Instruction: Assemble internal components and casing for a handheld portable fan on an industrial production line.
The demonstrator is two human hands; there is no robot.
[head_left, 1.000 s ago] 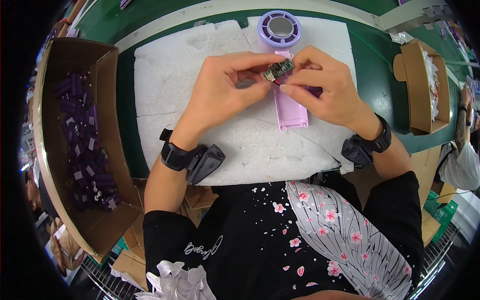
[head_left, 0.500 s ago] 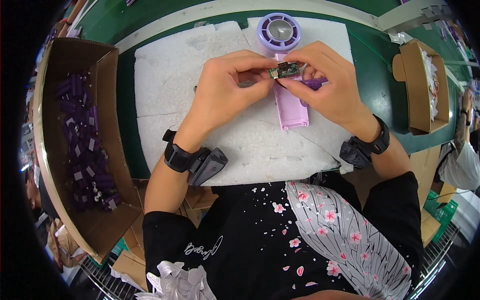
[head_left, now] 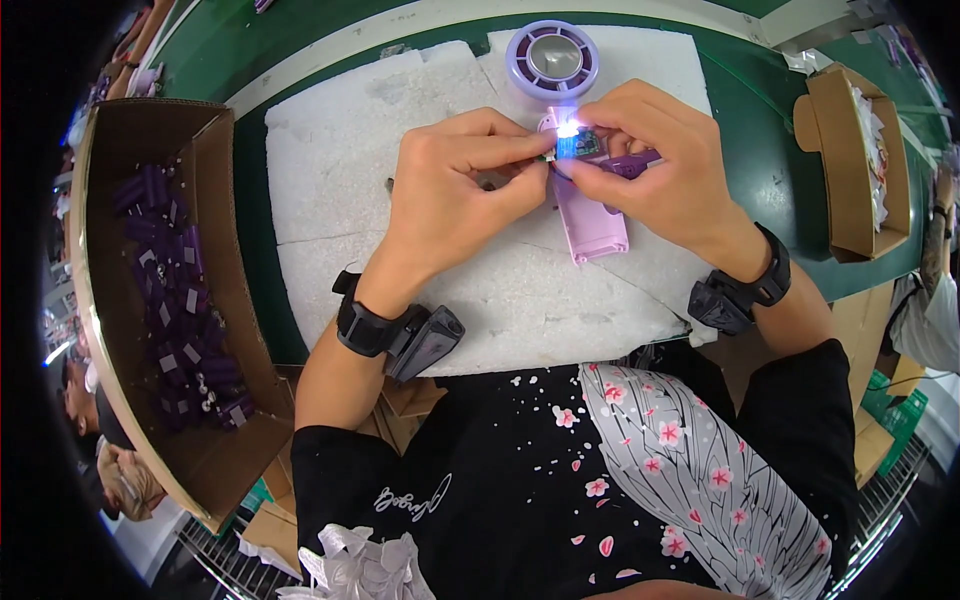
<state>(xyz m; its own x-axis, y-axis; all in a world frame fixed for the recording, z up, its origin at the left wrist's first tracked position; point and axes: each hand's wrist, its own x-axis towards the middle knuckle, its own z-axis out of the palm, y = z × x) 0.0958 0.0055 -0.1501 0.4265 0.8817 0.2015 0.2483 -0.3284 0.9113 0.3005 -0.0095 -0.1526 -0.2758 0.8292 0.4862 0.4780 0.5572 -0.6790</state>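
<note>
Between my two hands is a small green circuit board, with a bright blue-white light glowing at its upper left. My right hand grips the board with thumb and fingers, and a purple cylindrical battery is tucked within that same hand. At the board's left end, my left hand is closed in a pinch; glare and fingertips partly hide what lies there. Below the board, a pink plastic handle shell rests on the white foam sheet. Just beyond stands a round lilac fan head with a grey centre.
On the left, a deep cardboard box holds many purple batteries with white labels. A smaller cardboard box with pale contents stands at the right on the green tabletop. A person is at the far right edge.
The light on the circuit board has come on, blue-white. My left fingertips have shifted slightly at the board's left end. The whole view has moved a little.
</note>
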